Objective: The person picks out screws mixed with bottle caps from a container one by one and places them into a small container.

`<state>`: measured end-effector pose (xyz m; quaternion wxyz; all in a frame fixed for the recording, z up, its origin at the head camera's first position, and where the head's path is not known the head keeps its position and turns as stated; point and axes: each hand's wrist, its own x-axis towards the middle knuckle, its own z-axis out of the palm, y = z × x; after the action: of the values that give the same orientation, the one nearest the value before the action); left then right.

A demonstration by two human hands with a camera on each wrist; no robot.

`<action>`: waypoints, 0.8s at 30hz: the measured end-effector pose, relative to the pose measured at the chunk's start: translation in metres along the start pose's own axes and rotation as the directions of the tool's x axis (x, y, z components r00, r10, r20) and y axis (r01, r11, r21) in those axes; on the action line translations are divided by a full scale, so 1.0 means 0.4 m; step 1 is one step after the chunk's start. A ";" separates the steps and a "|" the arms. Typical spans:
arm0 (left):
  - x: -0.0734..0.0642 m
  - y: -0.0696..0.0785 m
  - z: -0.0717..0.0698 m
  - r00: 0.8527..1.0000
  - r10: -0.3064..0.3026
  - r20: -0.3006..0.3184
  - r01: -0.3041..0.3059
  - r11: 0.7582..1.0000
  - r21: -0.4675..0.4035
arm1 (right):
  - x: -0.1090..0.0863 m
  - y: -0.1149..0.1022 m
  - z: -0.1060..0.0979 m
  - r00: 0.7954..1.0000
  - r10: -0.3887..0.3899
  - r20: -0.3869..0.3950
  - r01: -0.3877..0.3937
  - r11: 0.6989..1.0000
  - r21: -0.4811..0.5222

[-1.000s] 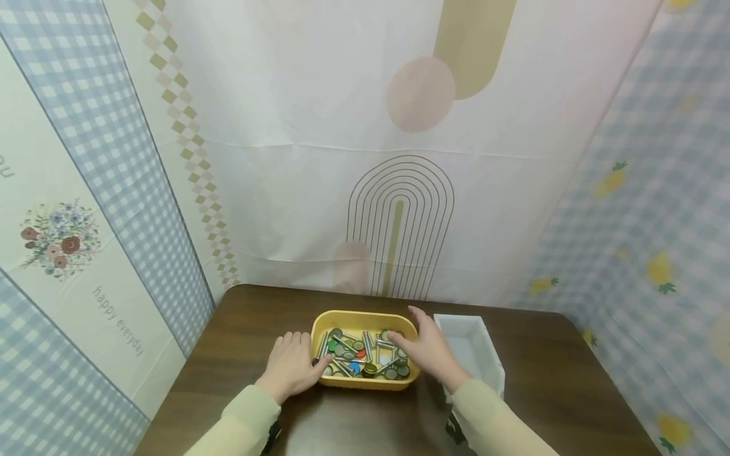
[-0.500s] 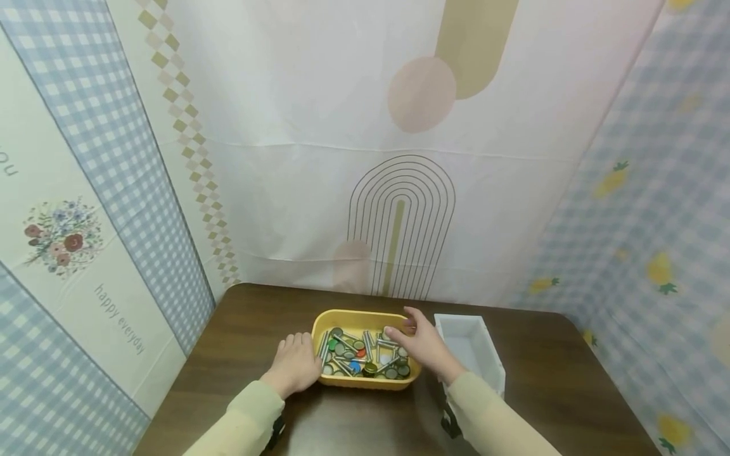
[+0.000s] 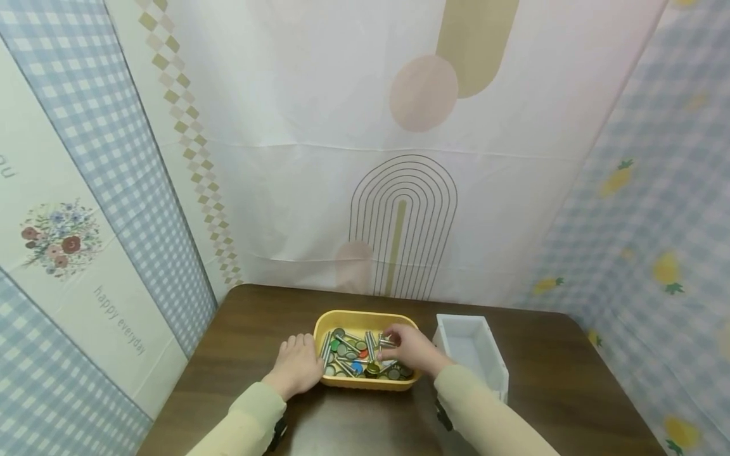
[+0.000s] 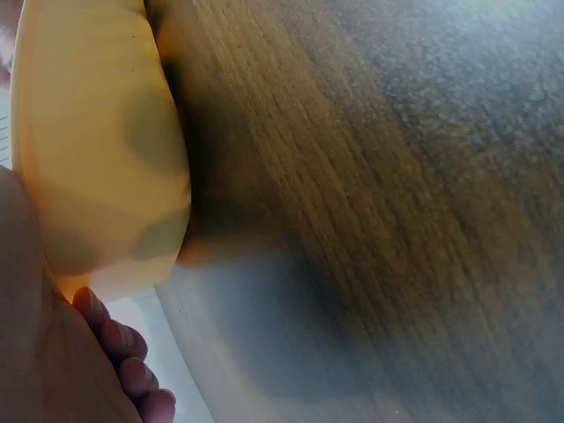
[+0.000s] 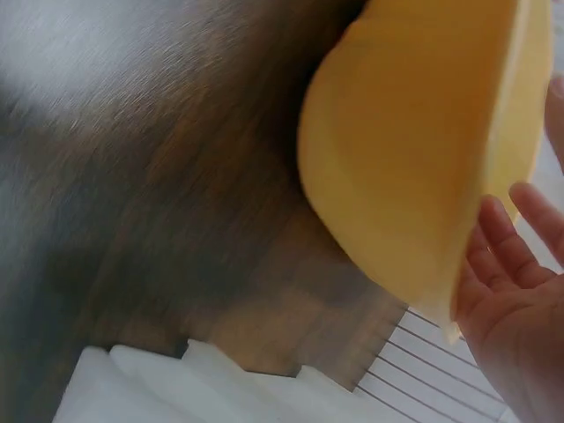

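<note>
A: Largest first?
B: Dark brown wood-grain table (image 3: 547, 367). On it, a yellow plastic basin (image 3: 367, 384), round-cornered, long axis left to right. Just right of that, a white box-shaped plastic tray (image 3: 467, 348), long axis roughly near to far, partly behind the right sleeve.

A: Hands?
B: Left hand (image 3: 293, 367) rests at the basin's left end, thumb hidden; cannot tell whether it grips the rim. Right hand (image 3: 415, 347) reaches over the right end, fingers bent, thumb apart from them, about half spread. Nothing visibly pinched.

A: What lies in that gap?
B: Slim silver metal bolts (image 3: 386, 342), in the basin's right part: thumb on their near side, fingers far. They lie about left to right, so crosswise to the opening, by my reading. Right hand is clearly nearer; left is well apart.

A: Smallest?
B: Round flat caps among the bolts, one blue (image 3: 357, 367).
</note>
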<state>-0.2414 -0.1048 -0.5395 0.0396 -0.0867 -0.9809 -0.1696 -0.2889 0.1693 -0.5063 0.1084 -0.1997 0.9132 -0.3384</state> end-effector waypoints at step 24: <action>-0.007 -0.016 0.001 0.999 -0.004 0.037 0.004 1.000 -0.006 | -0.011 0.015 0.057 0.987 -0.132 0.097 0.159 0.908 -0.388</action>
<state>-0.2399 -0.1112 -0.5422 0.0210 -0.0879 -0.9811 -0.1709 -0.2791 0.1619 -0.5270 0.0716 -0.2963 0.9409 -0.1475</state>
